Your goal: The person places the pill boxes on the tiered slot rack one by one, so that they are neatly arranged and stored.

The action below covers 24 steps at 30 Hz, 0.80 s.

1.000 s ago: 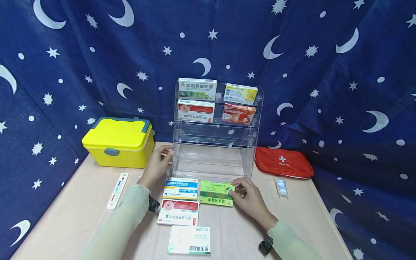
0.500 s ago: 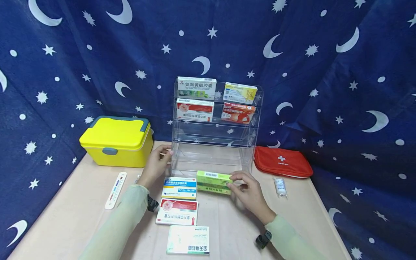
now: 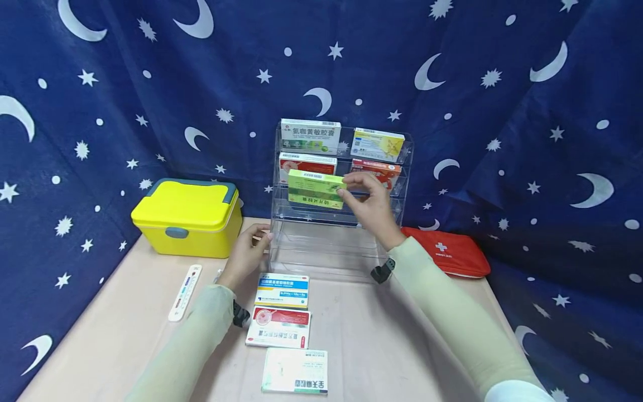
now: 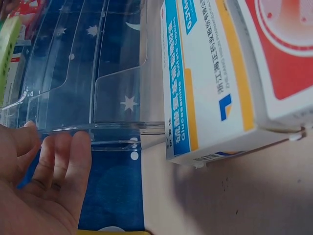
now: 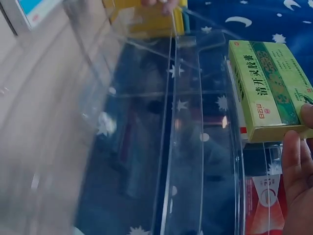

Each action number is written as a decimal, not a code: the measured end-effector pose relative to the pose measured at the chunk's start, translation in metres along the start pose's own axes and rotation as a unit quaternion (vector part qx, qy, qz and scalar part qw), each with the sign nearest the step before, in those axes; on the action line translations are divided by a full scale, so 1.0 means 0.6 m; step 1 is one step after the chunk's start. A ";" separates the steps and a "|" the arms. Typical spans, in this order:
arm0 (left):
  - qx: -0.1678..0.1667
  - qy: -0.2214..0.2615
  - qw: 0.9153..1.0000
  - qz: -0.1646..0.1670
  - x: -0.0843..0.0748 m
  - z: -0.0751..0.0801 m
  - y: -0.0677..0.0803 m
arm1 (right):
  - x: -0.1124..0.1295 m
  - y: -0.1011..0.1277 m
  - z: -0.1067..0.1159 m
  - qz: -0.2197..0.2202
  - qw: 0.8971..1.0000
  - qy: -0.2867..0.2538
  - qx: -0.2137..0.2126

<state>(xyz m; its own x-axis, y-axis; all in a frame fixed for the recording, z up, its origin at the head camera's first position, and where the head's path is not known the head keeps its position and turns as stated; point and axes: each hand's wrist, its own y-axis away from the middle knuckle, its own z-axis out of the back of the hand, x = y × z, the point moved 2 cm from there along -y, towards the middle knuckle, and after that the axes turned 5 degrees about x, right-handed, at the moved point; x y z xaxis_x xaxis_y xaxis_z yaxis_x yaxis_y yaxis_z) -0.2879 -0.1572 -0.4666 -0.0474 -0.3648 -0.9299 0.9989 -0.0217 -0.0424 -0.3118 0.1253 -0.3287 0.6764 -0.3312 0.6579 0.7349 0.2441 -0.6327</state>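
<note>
A green medicine box [image 3: 316, 190] is pinched at its right end by my right hand [image 3: 374, 206], thumb in front. It hangs before the second and third tiers of a clear plastic display rack [image 3: 326, 262], overlapping a red-and-white medicine box [image 3: 307, 163] behind it. In the right wrist view the green box [image 5: 269, 88] shows its front and one edge. My left hand [image 3: 247, 251] holds the rack's left side edge; the left wrist view shows its fingertips [image 4: 80, 139] at the clear panel.
On the table lie a blue-and-white box [image 3: 282, 290], a red-and-white box [image 3: 278, 328] and a white-green box [image 3: 294, 371]. A yellow case [image 3: 186, 218] and a thermometer [image 3: 185, 293] are left; a red first-aid pouch [image 3: 452, 254] is right. Top-tier boxes [image 3: 310, 135] fill the rack's upper row.
My right hand has lifted the green medicine box off the table, tipped it upright and carried it up to the rack's middle tiers. The left hand stays at the rack's side.
</note>
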 end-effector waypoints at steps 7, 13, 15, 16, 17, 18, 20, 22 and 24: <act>0.007 0.001 1.000 0.002 0.000 -0.001 -0.001 | -0.076 -0.028 -0.031 0.015 0.997 0.048 0.050; 0.011 0.007 1.000 0.010 0.001 0.000 -0.001 | -0.084 -0.022 -0.049 0.003 0.992 0.072 0.103; 0.010 0.005 1.000 0.008 0.002 0.000 -0.002 | -0.086 -0.021 -0.049 -0.005 0.991 0.075 0.107; 0.009 0.003 1.000 0.007 0.002 0.000 -0.002 | -0.087 -0.020 -0.049 -0.009 0.991 0.076 0.108; 0.008 0.003 1.000 0.006 0.002 0.000 -0.002 | -0.088 -0.020 -0.048 -0.012 0.991 0.074 0.109; 0.008 0.002 1.000 0.005 0.003 0.000 -0.002 | -0.089 -0.019 -0.047 -0.014 0.991 0.074 0.110; 0.008 -0.001 1.000 0.005 0.003 0.000 -0.002 | -0.091 -0.018 -0.045 -0.021 0.991 0.071 0.115; 0.008 -0.001 1.000 0.005 0.003 0.000 -0.001 | -0.094 -0.015 -0.042 -0.028 0.990 0.070 0.120; 0.009 -0.001 1.000 0.007 0.002 0.000 0.000 | -0.098 -0.009 -0.040 -0.033 0.989 0.071 0.124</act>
<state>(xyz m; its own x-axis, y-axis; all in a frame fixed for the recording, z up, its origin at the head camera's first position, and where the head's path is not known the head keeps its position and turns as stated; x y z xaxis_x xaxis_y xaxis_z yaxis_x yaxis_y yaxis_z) -0.2881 -0.1576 -0.4680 -0.0332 -0.3661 -0.9300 0.9992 -0.0328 -0.0227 -0.3568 0.1217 -0.3738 0.6253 -0.4740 0.6200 0.7790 0.4276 -0.4587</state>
